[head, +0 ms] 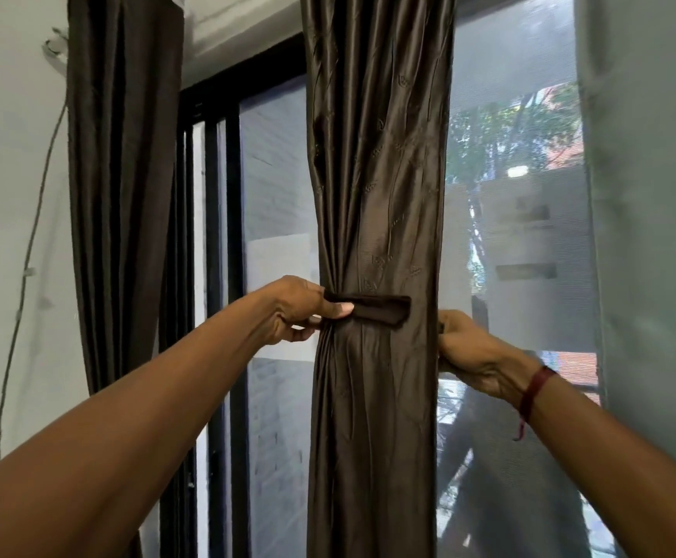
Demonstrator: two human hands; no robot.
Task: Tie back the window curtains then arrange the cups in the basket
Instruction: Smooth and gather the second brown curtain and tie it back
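A dark brown satin curtain [376,195] hangs gathered in the middle of the window. A dark brown tie-back band [380,310] lies across its front at waist height. My left hand [300,312] pinches the band's left end against the curtain's left edge, thumb on top. My right hand [473,348] grips at the curtain's right edge, fingers curled behind the fabric; what it holds there is hidden. A second brown curtain [123,195] hangs at the left by the wall. No cups or basket are in view.
The black window frame [223,235] stands between the two curtains. A mesh screen [517,215] covers the right pane, with trees and buildings beyond. A thin cable [26,255] runs down the white wall at the left. A pale wall [650,235] rises at the right.
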